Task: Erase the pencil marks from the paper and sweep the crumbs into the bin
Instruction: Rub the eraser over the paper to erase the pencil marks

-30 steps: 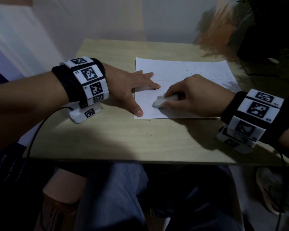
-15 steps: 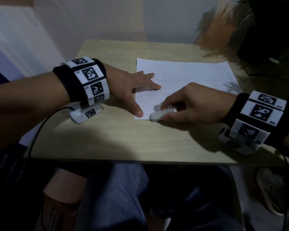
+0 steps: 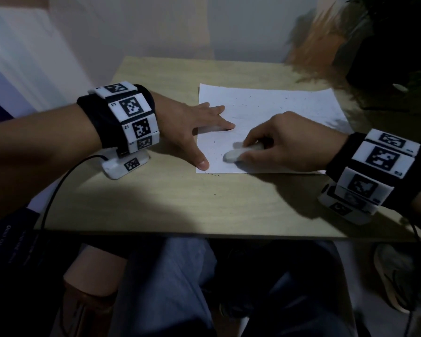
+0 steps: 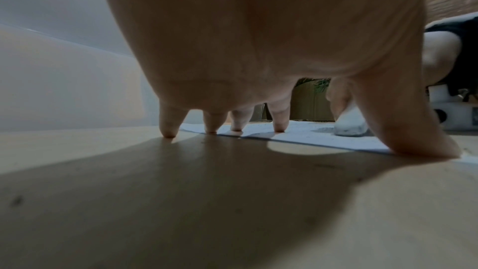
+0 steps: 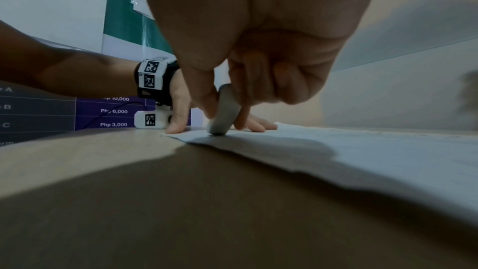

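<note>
Since 0.5 s ago the right hand (image 3: 287, 142), fingers pinching the white oval eraser (image 3: 236, 153), shifted up the white paper sheet (image 3: 277, 105) on the wooden bench (image 3: 180, 203); left hand (image 3: 192, 122) presses flat, fingers spread.

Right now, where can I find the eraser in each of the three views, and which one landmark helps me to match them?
Head: the eraser lies low on the paper, gripped by the right hand.
Left wrist: eraser at right, just left of the thumb.
Right wrist: eraser at centre, standing on the paper's corner.
Shared landmark: the left hand, pressing the paper's left edge.
</note>
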Action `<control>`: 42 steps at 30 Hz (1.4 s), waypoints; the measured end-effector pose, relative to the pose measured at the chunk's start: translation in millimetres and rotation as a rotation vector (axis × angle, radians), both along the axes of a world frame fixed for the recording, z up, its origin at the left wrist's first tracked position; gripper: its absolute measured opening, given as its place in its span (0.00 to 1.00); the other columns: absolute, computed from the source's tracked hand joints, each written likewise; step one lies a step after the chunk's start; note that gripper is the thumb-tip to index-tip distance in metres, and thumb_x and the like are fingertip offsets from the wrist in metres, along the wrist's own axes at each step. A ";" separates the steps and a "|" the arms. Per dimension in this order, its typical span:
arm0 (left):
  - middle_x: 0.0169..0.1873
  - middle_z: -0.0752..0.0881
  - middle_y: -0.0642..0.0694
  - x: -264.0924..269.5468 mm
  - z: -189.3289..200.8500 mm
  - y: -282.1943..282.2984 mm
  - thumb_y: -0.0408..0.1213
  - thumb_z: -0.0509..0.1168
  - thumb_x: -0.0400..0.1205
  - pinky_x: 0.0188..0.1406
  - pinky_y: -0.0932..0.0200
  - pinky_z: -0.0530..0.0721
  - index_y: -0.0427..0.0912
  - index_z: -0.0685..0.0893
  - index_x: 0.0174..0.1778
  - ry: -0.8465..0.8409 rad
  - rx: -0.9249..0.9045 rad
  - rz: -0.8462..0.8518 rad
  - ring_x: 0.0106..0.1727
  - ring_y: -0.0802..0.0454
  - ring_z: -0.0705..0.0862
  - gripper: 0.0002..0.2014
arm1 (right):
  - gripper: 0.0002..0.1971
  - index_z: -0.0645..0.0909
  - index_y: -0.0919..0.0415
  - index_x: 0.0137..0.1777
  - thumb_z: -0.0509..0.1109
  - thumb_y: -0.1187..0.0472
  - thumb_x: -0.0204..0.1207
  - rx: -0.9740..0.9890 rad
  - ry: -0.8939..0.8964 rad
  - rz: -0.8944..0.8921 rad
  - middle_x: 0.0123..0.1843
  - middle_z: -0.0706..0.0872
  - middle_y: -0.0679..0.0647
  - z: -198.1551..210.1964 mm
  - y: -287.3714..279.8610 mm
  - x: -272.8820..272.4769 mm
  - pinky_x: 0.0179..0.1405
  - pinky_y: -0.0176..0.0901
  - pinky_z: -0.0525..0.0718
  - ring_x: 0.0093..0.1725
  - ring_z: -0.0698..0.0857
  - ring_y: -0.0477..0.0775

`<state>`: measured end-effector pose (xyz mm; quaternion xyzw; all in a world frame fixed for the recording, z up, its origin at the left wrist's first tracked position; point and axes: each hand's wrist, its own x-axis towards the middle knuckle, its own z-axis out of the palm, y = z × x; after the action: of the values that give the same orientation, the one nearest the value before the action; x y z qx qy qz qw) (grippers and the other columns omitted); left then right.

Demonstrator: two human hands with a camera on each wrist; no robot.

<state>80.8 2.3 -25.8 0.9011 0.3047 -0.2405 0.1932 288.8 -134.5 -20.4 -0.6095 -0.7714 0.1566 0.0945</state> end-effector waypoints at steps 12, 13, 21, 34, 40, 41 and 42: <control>0.87 0.34 0.67 -0.1 -0.2 0.8 0.71 0.73 0.64 0.88 0.42 0.39 0.77 0.47 0.85 0.000 -0.009 -0.011 0.87 0.62 0.32 0.56 | 0.20 0.88 0.50 0.42 0.72 0.33 0.72 0.079 -0.061 -0.051 0.31 0.86 0.47 -1.4 0.1 1.5 0.35 0.43 0.80 0.34 0.83 0.46; 0.86 0.34 0.67 -0.2 -0.1 1.1 0.71 0.73 0.64 0.88 0.41 0.40 0.77 0.47 0.85 -0.001 -0.008 -0.012 0.87 0.62 0.32 0.56 | 0.19 0.88 0.50 0.44 0.72 0.34 0.72 0.081 -0.071 -0.035 0.31 0.86 0.46 -1.5 -0.7 1.0 0.35 0.43 0.80 0.34 0.83 0.45; 0.86 0.33 0.67 -0.3 -2.5 4.1 0.73 0.73 0.64 0.88 0.39 0.40 0.78 0.46 0.84 0.007 -0.010 -0.024 0.86 0.61 0.31 0.56 | 0.19 0.88 0.48 0.45 0.71 0.34 0.73 0.047 -0.083 -0.047 0.33 0.87 0.46 -1.1 1.1 5.1 0.35 0.40 0.79 0.36 0.83 0.45; 0.87 0.34 0.64 1.3 1.2 -0.5 0.74 0.69 0.66 0.88 0.38 0.40 0.76 0.47 0.85 0.004 -0.005 -0.019 0.87 0.59 0.32 0.53 | 0.13 0.85 0.48 0.52 0.73 0.42 0.74 0.070 -0.039 -0.060 0.32 0.84 0.43 -0.9 1.9 8.3 0.31 0.35 0.73 0.34 0.81 0.39; 0.87 0.35 0.64 2.9 2.7 -4.1 0.73 0.69 0.65 0.88 0.39 0.41 0.74 0.47 0.86 0.007 -0.002 -0.014 0.87 0.59 0.33 0.55 | 0.18 0.84 0.45 0.47 0.72 0.33 0.70 -0.037 0.038 -0.032 0.31 0.84 0.44 0.0 0.0 5.6 0.30 0.36 0.73 0.32 0.81 0.42; 0.87 0.35 0.64 2.9 2.7 -3.6 0.72 0.70 0.65 0.88 0.39 0.40 0.74 0.47 0.86 0.004 -0.001 -0.016 0.87 0.59 0.33 0.54 | 0.18 0.84 0.46 0.47 0.71 0.33 0.71 0.021 0.015 -0.069 0.31 0.84 0.43 -0.9 2.9 7.7 0.31 0.37 0.72 0.33 0.81 0.41; 0.87 0.35 0.64 2.9 2.9 -3.7 0.72 0.70 0.66 0.88 0.39 0.40 0.74 0.48 0.86 0.001 -0.002 -0.019 0.87 0.59 0.33 0.54 | 0.18 0.84 0.47 0.48 0.71 0.33 0.72 0.069 -0.001 -0.084 0.31 0.84 0.43 -1.9 4.8 9.5 0.32 0.38 0.72 0.33 0.81 0.40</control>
<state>83.7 -1.4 -22.9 0.9036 0.2961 -0.2432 0.1918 298.3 -129.6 -22.3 -0.6379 -0.7500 0.1257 0.1216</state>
